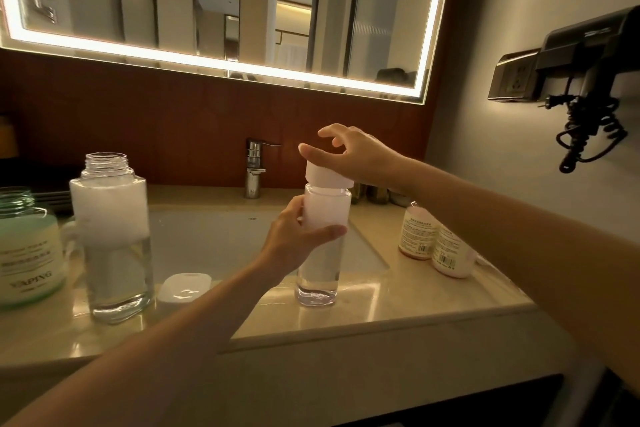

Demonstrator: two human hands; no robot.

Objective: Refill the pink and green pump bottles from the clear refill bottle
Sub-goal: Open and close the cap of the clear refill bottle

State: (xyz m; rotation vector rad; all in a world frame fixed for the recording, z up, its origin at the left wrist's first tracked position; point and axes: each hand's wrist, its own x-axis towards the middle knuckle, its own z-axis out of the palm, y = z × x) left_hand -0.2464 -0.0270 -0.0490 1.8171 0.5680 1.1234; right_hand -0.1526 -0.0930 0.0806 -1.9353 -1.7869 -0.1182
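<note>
Presently we find a slim clear plastic bottle (318,274) standing upright on the beige stone bench (381,308), at the front edge of the white sink basin (214,239). It holds clear liquid in its lower part and looks cloudy white above. The left hand (298,236) has its grip wrapped round the middle of the bottle, thumb in front and fingers curled behind. The right hand (353,156) sits over the chunky white cap (327,177) on the bottle's neck. Its grip is on the cap, thumb at the near top edge, index finger lifted clear, the remaining fingers behind.

To the left we note a larger clear square-shouldered bottle (116,253), upright, neck uncapped, with foam above clear liquid. Beside it at the far left stands a green labelled bottle (27,253), also uncapped. A flat white lid (185,286) lies on the bench between the larger bottle and the basin. Two pink labelled bottles (417,236) stand close together to the right of the basin; their tops are hidden by the right forearm.

A chrome tap (254,166) rises behind the basin. A black wall-mounted hair dryer (588,45) hangs on the right wall.
</note>
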